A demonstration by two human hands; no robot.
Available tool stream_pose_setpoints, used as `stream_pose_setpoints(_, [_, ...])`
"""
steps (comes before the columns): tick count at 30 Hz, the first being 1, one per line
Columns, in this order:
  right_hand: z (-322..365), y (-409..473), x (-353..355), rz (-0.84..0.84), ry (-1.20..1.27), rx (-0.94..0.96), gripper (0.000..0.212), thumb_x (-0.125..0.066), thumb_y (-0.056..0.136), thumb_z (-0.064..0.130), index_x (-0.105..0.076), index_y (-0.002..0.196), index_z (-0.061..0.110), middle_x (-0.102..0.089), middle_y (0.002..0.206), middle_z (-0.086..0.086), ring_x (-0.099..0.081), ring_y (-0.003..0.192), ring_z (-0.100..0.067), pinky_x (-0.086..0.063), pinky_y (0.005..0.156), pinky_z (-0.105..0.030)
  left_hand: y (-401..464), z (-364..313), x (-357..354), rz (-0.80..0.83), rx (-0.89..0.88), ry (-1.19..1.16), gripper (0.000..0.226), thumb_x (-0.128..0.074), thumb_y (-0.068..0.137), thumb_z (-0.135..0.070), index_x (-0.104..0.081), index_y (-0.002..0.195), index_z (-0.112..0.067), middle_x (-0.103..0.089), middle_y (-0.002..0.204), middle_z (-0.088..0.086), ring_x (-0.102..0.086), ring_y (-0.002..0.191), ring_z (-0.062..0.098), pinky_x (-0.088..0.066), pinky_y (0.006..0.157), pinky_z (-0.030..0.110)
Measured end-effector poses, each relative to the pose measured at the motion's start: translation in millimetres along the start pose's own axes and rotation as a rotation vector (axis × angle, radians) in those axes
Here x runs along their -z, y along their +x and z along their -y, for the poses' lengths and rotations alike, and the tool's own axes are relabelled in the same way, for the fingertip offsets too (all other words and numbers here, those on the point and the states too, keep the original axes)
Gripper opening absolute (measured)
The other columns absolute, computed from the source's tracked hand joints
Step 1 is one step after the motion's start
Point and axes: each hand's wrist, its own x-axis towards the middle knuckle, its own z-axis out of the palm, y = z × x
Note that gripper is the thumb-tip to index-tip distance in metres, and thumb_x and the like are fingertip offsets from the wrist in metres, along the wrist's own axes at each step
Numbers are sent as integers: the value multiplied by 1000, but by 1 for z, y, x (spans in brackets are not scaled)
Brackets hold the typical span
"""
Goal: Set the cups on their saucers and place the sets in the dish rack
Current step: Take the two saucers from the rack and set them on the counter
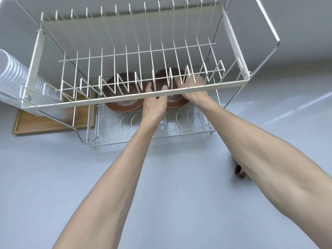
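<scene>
A two-tier dish rack stands at the back of the grey table, with a white upper tier (125,98) and a wire lower shelf (152,137). Two brown saucers lie on the lower shelf, partly hidden by the upper tier: the left saucer (124,104) and the right saucer (177,103). Whether cups sit on them is hidden. My left hand (154,105) grips the right saucer's left edge. My right hand (191,87), blurred, holds its right edge. A small brown cup (239,172) stands on the table, half hidden by my right forearm.
A wooden tray (45,123) lies left of the rack. A stack of clear plastic ware (12,69) leans beside the upper tier. The upper tier's front rail hangs low over my hands. Grey tabletop (53,177) spreads in front.
</scene>
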Motion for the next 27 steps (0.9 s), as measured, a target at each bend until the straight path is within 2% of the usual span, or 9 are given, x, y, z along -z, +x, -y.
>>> stream_pose_setpoints(2, [2,1,-1,-47,-7,28,60,-50,101,38,-37,149,4,-37,157,-18,-36,144,-30,-29,112,-33,-3,-1,0,11,0,-9,82,-50,89,-63,-18,158,-33,-32,163,-1,-42,143,27,-42,111,48])
stream_pose_setpoints(4, [7,-6,-1,-185,-62,76,51,-51,99,40,-50,137,5,-53,141,-22,-49,133,-38,-39,105,-38,-9,0,-1,28,7,-8,86,-51,85,-68,-18,157,-35,-35,161,0,-47,138,29,-43,110,49])
stream_pose_setpoints(6, [8,-13,-2,-273,-85,135,50,-52,96,42,-53,131,7,-61,131,-21,-55,124,-42,-43,100,-42,-16,1,0,32,13,6,87,-49,81,-71,-20,156,-37,-38,158,1,-52,132,33,-44,109,50])
stream_pose_setpoints(10, [1,-31,1,-299,-73,170,54,-52,94,43,-52,135,9,-62,132,-21,-54,124,-44,-45,101,-43,-28,4,1,17,-17,-5,79,-52,86,-62,-24,155,-35,-37,158,6,-42,140,31,-45,108,51])
stream_pose_setpoints(15, [-1,-58,1,-259,-108,123,47,-48,97,42,-61,112,0,-54,135,-27,-49,126,-42,-41,103,-41,-50,9,9,-15,-29,15,81,-55,88,-62,-22,156,-35,-34,160,7,-39,142,28,-40,113,46])
stream_pose_setpoints(16, [-3,-65,1,-257,-99,114,47,-48,96,42,-59,116,0,-51,136,-28,-48,127,-42,-40,102,-41,-55,11,11,-18,-32,25,80,-55,88,-62,-21,156,-35,-34,160,7,-38,143,28,-34,116,41])
stream_pose_setpoints(18, [-6,-79,1,-253,-67,122,53,-49,95,39,-51,136,6,-46,141,-28,-45,132,-40,-39,104,-40,-67,14,17,-21,-44,40,80,-55,89,-61,-22,156,-33,-33,160,7,-36,145,26,-28,112,32])
stream_pose_setpoints(20, [-9,-97,0,-253,-45,141,59,-51,93,36,-44,147,12,-43,145,-26,-43,135,-39,-38,107,-40,-79,16,23,-17,-55,53,80,-56,89,-59,-22,156,-33,-34,160,7,-36,145,25,-28,113,35])
stream_pose_setpoints(27, [-31,-161,-14,-228,21,115,54,-51,90,37,-52,139,15,-50,140,-20,-45,133,-33,-43,107,-40,-129,32,45,2,-99,130,80,-59,89,-52,-20,156,-34,-31,162,3,-34,146,23,-30,116,38])
